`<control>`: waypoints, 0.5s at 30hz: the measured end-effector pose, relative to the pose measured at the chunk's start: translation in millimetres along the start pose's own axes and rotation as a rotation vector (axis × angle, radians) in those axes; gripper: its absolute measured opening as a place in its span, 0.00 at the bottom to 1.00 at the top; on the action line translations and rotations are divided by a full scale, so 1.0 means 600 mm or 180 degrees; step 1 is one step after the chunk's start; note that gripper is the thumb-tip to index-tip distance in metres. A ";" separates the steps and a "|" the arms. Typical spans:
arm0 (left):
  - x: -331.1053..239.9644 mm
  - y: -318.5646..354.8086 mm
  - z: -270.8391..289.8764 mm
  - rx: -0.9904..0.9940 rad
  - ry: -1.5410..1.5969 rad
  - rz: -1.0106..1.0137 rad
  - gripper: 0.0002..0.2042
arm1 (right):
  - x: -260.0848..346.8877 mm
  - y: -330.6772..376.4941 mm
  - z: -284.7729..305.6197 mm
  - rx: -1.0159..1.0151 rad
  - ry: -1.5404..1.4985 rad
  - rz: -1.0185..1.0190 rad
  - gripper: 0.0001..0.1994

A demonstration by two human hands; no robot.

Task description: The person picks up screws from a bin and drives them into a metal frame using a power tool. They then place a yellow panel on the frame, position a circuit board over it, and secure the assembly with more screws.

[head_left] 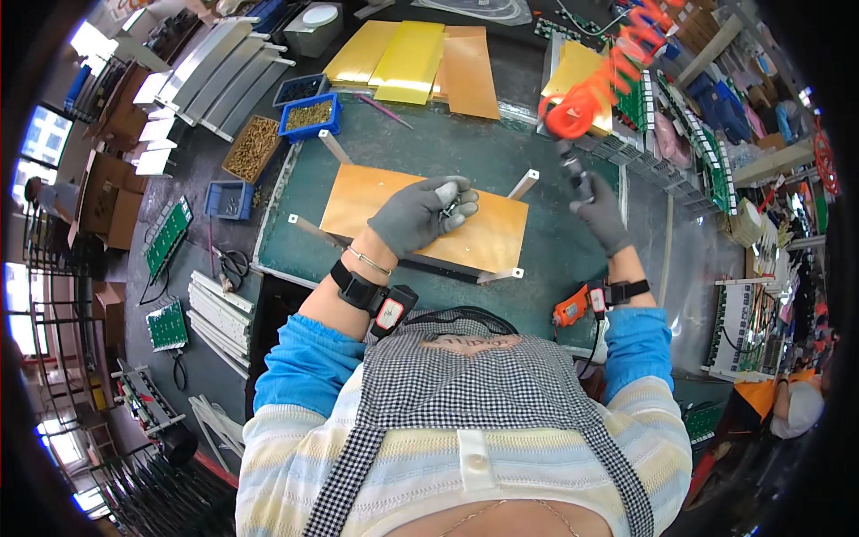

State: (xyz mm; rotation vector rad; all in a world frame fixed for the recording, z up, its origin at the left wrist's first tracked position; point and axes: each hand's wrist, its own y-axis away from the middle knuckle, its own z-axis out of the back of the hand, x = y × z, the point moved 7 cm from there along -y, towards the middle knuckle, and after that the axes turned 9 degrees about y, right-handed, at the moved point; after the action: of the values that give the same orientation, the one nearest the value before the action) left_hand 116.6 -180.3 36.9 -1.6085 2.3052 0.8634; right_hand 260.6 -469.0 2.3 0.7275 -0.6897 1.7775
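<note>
My left hand [419,217], in a grey glove, is palm up over an orange-brown sheet with its fingers curled around several small metal screws [450,210]. The sheet [492,228] lies across a dark base, and pale metal posts [523,184] stick out at its corners. Off the sheet's right side, my gloved right hand [603,217] is closed around a dark air screwdriver [573,168]. An orange coiled hose [573,115] runs up from this tool, and its tip is hidden by the hand.
Left of the green mat [394,143] are a blue bin of brass-coloured parts [309,132], a carton of similar pieces [251,149] and a blue tray [229,213]. Yellow sheets [410,63] lie behind. Circuit boards [711,143] line the right. An orange tool [570,307] is near my right wrist.
</note>
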 end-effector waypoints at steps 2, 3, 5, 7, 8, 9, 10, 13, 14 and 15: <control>-0.002 0.002 0.010 0.0110 -0.0025 -0.0001 0.14 | 0.156 0.004 0.054 0.0102 -0.0117 0.0226 0.19; -0.003 0.000 0.014 0.0237 -0.0138 0.0004 0.14 | 0.196 0.009 0.075 0.0113 -0.0631 0.0127 0.16; -0.001 -0.006 0.013 0.0392 -0.0240 0.0061 0.13 | 0.265 0.018 0.101 0.0084 -0.1121 -0.0015 0.13; -0.001 -0.011 0.011 0.0281 -0.0636 0.0108 0.11 | 0.365 0.032 0.110 0.0317 -0.3034 0.0970 0.15; 0.001 -0.010 0.007 0.0292 -0.0632 0.0127 0.11 | 0.382 0.037 0.097 0.0302 -0.3023 0.0957 0.15; 0.001 -0.008 0.005 0.0184 -0.0546 0.0051 0.10 | 0.398 0.045 0.092 0.0089 -0.3228 0.1075 0.17; -0.001 -0.007 0.001 0.0087 -0.0469 -0.0015 0.09 | 0.409 0.053 0.092 -0.0144 -0.3426 0.1198 0.18; -0.001 0.000 -0.010 -0.0057 -0.0303 0.0078 0.09 | 0.403 0.056 0.046 -0.0084 -0.3670 0.1004 0.21; -0.001 -0.001 -0.005 -0.0048 -0.0309 0.0082 0.09 | 0.400 0.058 0.037 -0.0208 -0.3678 0.0981 0.20; 0.001 -0.006 0.000 0.0086 -0.0279 0.0077 0.10 | 0.398 0.060 0.029 -0.0215 -0.3675 0.0988 0.20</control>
State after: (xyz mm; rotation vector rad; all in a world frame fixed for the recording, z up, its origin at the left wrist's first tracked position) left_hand 119.7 -181.5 35.1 -1.5039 2.2707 0.8858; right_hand 165.2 -348.9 189.3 1.6861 -1.6707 1.4589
